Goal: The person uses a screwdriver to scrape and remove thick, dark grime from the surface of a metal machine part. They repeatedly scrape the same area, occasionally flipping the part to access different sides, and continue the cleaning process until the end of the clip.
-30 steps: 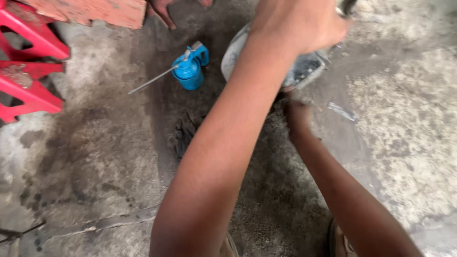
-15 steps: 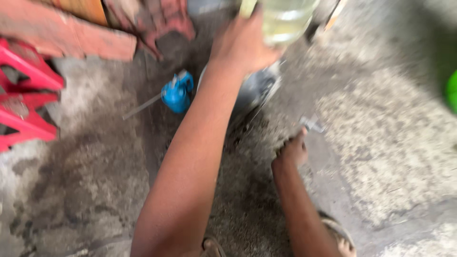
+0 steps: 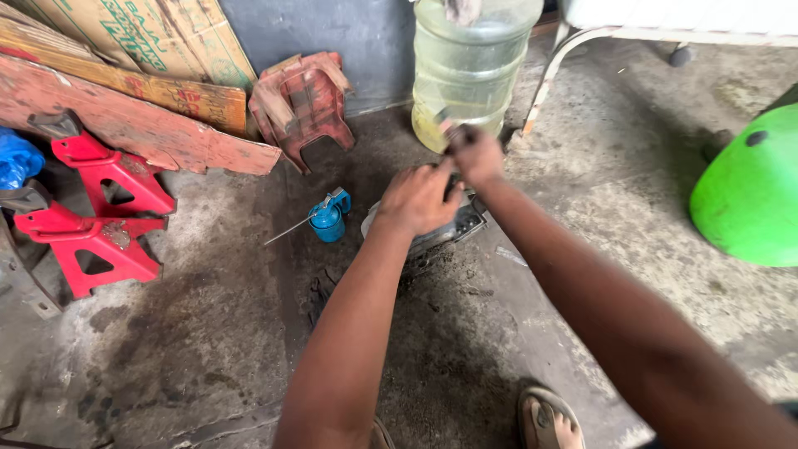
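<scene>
Both hands over a grey pan [image 3: 453,229] — right hand [image 3: 475,154] grip pinching a small brush [image 3: 443,122], left hand [image 3: 418,198] unclear

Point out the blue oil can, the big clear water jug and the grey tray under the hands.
blue oil can [image 3: 327,221], head view, on its round body.
clear water jug [image 3: 467,75], head view, on its front wall.
grey tray [image 3: 465,223], head view, on its right rim.

Oil-stained concrete floor [image 3: 166,333] – grey wall [image 3: 332,41] behind, cardboard sheets [image 3: 141,41] leaning, daylight.
</scene>
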